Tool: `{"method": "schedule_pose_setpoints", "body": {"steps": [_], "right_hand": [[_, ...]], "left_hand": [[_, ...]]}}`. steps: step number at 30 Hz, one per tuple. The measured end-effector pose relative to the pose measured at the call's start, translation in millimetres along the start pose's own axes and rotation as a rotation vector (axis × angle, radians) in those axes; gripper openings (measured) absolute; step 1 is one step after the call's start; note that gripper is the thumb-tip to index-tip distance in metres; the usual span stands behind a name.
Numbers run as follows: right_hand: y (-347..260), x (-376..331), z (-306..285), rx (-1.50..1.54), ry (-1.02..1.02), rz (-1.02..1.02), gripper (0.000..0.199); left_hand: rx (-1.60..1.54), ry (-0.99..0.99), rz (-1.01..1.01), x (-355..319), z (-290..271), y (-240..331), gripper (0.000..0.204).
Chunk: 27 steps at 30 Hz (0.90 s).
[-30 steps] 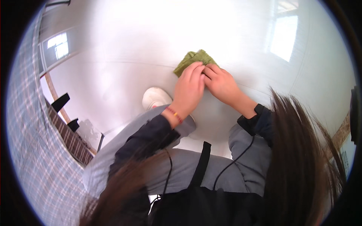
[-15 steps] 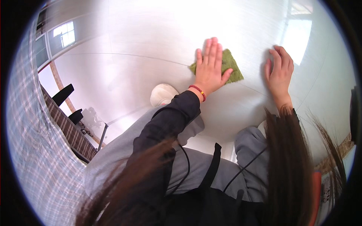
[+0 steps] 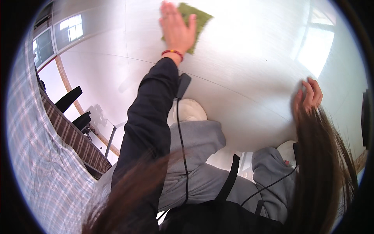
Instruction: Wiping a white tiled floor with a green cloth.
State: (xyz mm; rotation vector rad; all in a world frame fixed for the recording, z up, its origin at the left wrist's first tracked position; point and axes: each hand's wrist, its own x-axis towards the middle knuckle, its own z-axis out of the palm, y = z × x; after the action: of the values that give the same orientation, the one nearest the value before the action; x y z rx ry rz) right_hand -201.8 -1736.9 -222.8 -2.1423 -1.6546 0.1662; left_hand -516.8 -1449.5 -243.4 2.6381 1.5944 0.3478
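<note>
My left hand [image 3: 177, 31] lies flat with outstretched fingers on a green cloth [image 3: 200, 19], pressing it against the glossy pale tiled floor [image 3: 241, 50]. The fuzzy cloth sticks out past the thumb side of the palm. A red beaded bracelet [image 3: 172, 52] circles the left wrist. Over on the right, my right hand [image 3: 309, 95] rests on the floor with loosely bent fingers and nothing in them. Long hair hides its wrist and forearm.
A bed with a plaid cover [image 3: 50, 156] runs along the left side. Black chair parts [image 3: 70, 99] and a metal leg [image 3: 111, 140] stand beyond it. White shoes [image 3: 189, 110] are below my hands. A black cord [image 3: 181, 136] with a dark end piece dangles beside my left sleeve.
My left hand has slid the green cloth away from me and to the left across the floor. My right hand now appears lower and farther right, and the whole view has shifted.
</note>
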Motion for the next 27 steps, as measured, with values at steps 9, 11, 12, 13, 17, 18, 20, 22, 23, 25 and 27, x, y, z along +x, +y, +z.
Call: {"method": "schedule_pose_setpoints", "body": {"steps": [9,11,12,13,17,18,20,22,23,25,27], "right_hand": [[-2,0,-3,-0.018,-0.029,0.033,0.038],[-2,1,-4,-0.025,-0.033,0.022,0.037],[-3,0,-2,-0.042,-0.037,0.022,0.036],[-3,-2,-1,-0.061,-0.040,0.022,0.035],[17,-8,-3,-0.073,-0.064,-0.006,0.036],[31,-9,-3,-0.001,-0.157,-0.022,0.035],[27,1,-13,0.076,-0.250,-0.038,0.034],[-4,24,-35,0.261,-0.442,0.152,0.028],[1,23,-34,0.209,-0.442,0.050,0.029],[6,19,-33,0.084,-0.312,0.011,0.032],[-11,10,-12,0.013,-0.120,0.015,0.040]], "left_hand": [[0.072,0.019,-1.140,-68,-27,-81,0.082],[0.108,0.054,-1.422,-68,-23,-76,0.084],[0.096,0.046,-1.427,-69,-22,-73,0.084],[0.124,0.050,-1.412,-71,-22,-69,0.084],[0.120,0.032,-1.236,-75,-15,-28,0.082],[0.110,0.032,-1.117,-75,-14,-18,0.081],[0.105,0.069,-0.899,-82,-6,8,0.083],[0.070,0.064,-0.464,-78,-5,48,0.080],[0.062,0.031,-0.398,-74,-4,72,0.080],[-0.004,-0.026,-0.282,-64,3,127,0.080],[0.000,-0.080,-0.193,-65,3,162,0.081]]}}
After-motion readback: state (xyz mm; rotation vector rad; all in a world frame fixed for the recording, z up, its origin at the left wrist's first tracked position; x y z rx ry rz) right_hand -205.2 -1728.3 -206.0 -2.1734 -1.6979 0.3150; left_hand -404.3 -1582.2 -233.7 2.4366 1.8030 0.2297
